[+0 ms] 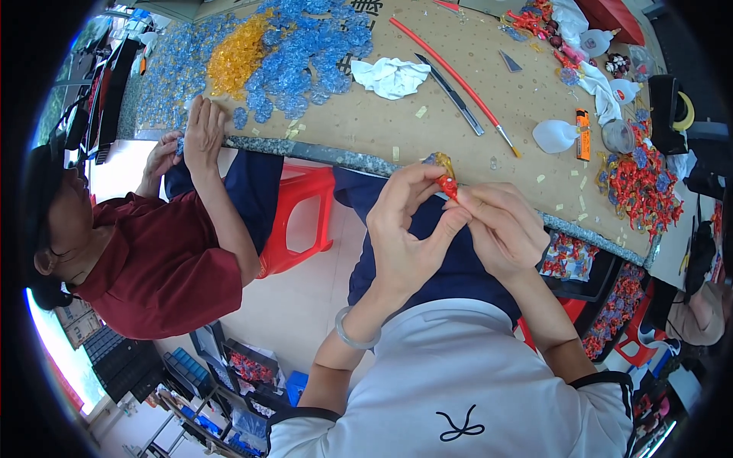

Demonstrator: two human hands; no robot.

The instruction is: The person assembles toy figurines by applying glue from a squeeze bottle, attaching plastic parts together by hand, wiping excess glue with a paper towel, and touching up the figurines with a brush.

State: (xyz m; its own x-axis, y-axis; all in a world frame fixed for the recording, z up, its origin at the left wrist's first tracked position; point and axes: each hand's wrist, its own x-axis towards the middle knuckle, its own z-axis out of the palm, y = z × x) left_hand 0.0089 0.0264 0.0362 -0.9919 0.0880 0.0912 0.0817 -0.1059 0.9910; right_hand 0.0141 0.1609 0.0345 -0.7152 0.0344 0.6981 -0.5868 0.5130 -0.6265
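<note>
A cardboard-topped workbench (336,116) extends in front of the wearer. A co-worker (168,263) in a maroon top sits at the workbench's near edge, left part. A heap of translucent blue pieces (324,49) lies on the workbench's left half; a heap of red pieces (645,191) occupies its right end. The left hand (408,221) and right hand (504,229), fingers curled, both pinch a small red-and-yellow ornament (448,185) at the workbench's near edge.

Bench (351,126) topped with brown sheeting, speckled stone edge (340,157). Red plastic stool (279,229) tucked beside it. Pale floor (294,294), smooth. Over on the left: strong white glare (61,366), black crates (126,362) stacked near it, blue trays (187,366).
</note>
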